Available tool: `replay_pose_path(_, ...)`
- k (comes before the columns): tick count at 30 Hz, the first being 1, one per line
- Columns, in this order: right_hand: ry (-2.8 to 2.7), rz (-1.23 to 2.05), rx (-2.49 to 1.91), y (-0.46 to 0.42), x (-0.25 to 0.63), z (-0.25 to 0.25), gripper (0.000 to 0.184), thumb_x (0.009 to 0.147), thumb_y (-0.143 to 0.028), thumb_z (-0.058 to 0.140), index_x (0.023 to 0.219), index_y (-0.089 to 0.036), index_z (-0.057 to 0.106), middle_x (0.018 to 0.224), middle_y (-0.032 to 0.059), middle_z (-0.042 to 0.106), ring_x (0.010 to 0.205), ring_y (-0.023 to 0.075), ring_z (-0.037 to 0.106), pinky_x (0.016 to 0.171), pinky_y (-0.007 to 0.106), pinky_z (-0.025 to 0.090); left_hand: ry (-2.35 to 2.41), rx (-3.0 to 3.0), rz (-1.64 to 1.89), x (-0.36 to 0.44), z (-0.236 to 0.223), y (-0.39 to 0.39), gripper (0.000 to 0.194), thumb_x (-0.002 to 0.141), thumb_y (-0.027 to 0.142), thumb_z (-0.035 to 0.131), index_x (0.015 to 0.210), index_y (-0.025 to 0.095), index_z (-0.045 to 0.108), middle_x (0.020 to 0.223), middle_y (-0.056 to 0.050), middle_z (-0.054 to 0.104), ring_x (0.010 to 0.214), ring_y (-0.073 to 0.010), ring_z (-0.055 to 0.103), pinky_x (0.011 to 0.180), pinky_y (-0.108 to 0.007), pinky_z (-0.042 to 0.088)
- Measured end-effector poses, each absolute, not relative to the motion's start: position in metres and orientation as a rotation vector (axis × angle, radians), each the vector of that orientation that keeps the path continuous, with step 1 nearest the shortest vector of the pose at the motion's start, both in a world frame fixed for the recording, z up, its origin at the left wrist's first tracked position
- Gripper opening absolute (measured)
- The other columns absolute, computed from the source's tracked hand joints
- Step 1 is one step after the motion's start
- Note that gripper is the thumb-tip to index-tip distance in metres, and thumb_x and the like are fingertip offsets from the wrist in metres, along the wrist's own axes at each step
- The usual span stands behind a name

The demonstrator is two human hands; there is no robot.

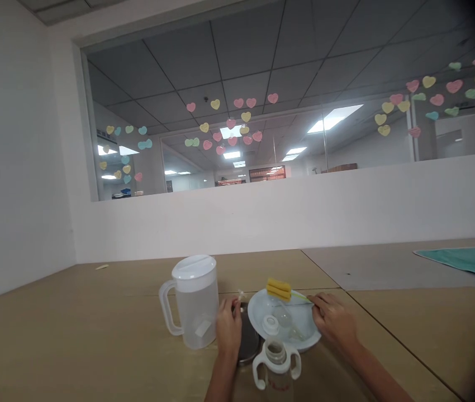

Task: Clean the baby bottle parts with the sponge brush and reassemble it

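My right hand [335, 321] grips the thin handle of a bottle brush with a yellow sponge head [279, 290]. The sponge is over the far rim of a pale blue bowl [258, 321]. Inside that bowl lie a white bottle cap [270, 325] and clear pieces that I cannot make out fully. Between the thumb and fingers of my left hand [229, 328] is a small, pale, translucent piece [241, 295], too small to name. This hand is above a dark round tray [249, 340], beside the bowl. In front stands an uncapped baby bottle [279, 371] with two white handles.
A lidded translucent pitcher [198, 307] stands just left of my left hand. On the table [95, 335] a teal cloth [468, 261] lies at the far right, and a small pale scrap [102, 267] at the far left. A wall with a window [237, 218] borders the back.
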State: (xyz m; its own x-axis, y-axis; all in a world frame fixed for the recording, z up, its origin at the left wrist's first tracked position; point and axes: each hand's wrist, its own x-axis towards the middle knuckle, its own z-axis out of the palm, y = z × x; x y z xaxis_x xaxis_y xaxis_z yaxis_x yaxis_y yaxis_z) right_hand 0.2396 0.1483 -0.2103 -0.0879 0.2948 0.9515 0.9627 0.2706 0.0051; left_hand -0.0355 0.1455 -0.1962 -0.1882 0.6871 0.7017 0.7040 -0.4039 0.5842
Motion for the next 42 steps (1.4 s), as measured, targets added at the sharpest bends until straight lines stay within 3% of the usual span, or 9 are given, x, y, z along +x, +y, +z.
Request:
replay_pose_path(5, -1.571, -0.870, -1.270, 0.152, 0.240, -0.212, 0.031, 0.073, -0.011, 0.043, 0.084, -0.022, 0.071, 0.073, 0.0010, 0.068, 0.067, 0.0153, 0.060, 0.059, 0.026, 0.039, -2.090, -2.033, -1.062, -0.037, -0.200, 0.147, 0.023, 0.088, 0.016, 0.038, 0.093, 0.016, 0.061, 0.092, -0.010, 0.065, 0.080, -0.0196, 0.063, 0.067, -0.027, 0.041)
replay_pose_path(11, -1.585, -0.884, -1.270, 0.153, 0.241, -0.213, 0.032, 0.075, -0.010, 0.043, 0.085, -0.022, 0.070, 0.076, 0.0012, 0.068, 0.070, 0.0159, 0.060, 0.061, 0.026, 0.040, -2.173, -2.077, -0.825, -0.039, -0.204, 0.147, 0.022, 0.087, 0.018, 0.041, 0.093, 0.013, 0.061, 0.090, -0.015, 0.066, 0.082, -0.0247, 0.063, 0.068, -0.030, 0.041)
replay_pose_path(19, -1.496, -0.896, -1.287, 0.162, 0.250, -0.217, 0.033, 0.082, -0.016, 0.041, 0.103, -0.020, 0.067, 0.086, 0.0051, 0.067, 0.070, 0.0167, 0.059, 0.058, 0.026, 0.040, -1.522, -2.360, -1.411, -0.011, -0.172, 0.154, 0.025, 0.085, 0.024, 0.042, 0.090, 0.020, 0.066, 0.092, -0.007, 0.067, 0.091, -0.0211, 0.059, 0.084, -0.033, 0.041)
replay_pose_path(22, -1.463, -0.912, -1.252, 0.164, 0.250, -0.219, 0.032, 0.084, -0.017, 0.041, 0.101, -0.020, 0.067, 0.087, 0.0061, 0.067, 0.072, 0.0170, 0.059, 0.059, 0.026, 0.041, -1.495, -2.530, -1.329, 0.013, -0.164, 0.165, 0.021, 0.076, 0.027, 0.055, 0.089, 0.020, 0.069, 0.097, -0.009, 0.067, 0.097, -0.0242, 0.057, 0.089, -0.036, 0.040)
replay_pose_path(26, -1.451, -0.898, -1.238, 0.165, 0.249, -0.221, 0.031, 0.083, -0.017, 0.042, 0.099, -0.020, 0.068, 0.088, 0.0067, 0.066, 0.074, 0.0179, 0.059, 0.061, 0.026, 0.042, -1.739, -2.491, -1.069, 0.041, -0.166, 0.171, 0.015, 0.064, 0.035, 0.068, 0.071, 0.021, 0.071, 0.097, -0.012, 0.066, 0.104, -0.0323, 0.053, 0.092, -0.046, 0.035)
replay_pose_path(29, -1.451, -0.886, -1.239, 0.166, 0.249, -0.221, 0.031, 0.083, -0.016, 0.042, 0.099, -0.021, 0.068, 0.088, 0.0064, 0.066, 0.074, 0.0178, 0.060, 0.059, 0.026, 0.042, -1.894, -2.426, -1.052, 0.048, -0.168, 0.167, 0.009, 0.059, 0.030, 0.072, 0.063, 0.022, 0.069, 0.093, -0.010, 0.064, 0.101, -0.0322, 0.053, 0.090, -0.048, 0.035)
replay_pose_path(32, -1.445, -0.872, -1.177, 0.162, 0.246, -0.217, 0.031, 0.084, -0.017, 0.043, 0.102, -0.020, 0.067, 0.087, 0.0062, 0.066, 0.075, 0.0172, 0.061, 0.062, 0.025, 0.045, -1.896, -2.449, -1.228, 0.040, -0.163, 0.162, 0.004, 0.064, 0.025, 0.067, 0.068, 0.022, 0.068, 0.098, -0.008, 0.062, 0.104, -0.0292, 0.052, 0.090, -0.045, 0.036)
replay_pose_path(36, -1.546, -0.827, -0.984, 0.152, 0.236, -0.210, 0.033, 0.086, -0.016, 0.044, 0.112, -0.023, 0.064, 0.090, 0.0054, 0.066, 0.082, 0.0154, 0.061, 0.074, 0.024, 0.047, -1.592, -2.462, -1.585, 0.016, -0.161, 0.154, 0.014, 0.078, 0.025, 0.052, 0.083, 0.020, 0.063, 0.104, -0.008, 0.058, 0.113, -0.0237, 0.047, 0.095, -0.037, 0.036)
replay_pose_path(42, -1.733, -0.843, -0.773, 0.154, 0.227, -0.211, 0.041, 0.084, -0.011, 0.041, 0.114, -0.028, 0.063, 0.086, 0.0038, 0.066, 0.079, 0.0125, 0.061, 0.072, 0.022, 0.049, -1.603, -2.288, -1.690, -0.008, -0.181, 0.146, 0.025, 0.075, 0.029, 0.057, 0.097, 0.017, 0.057, 0.096, -0.008, 0.061, 0.092, -0.0231, 0.057, 0.083, -0.035, 0.045)
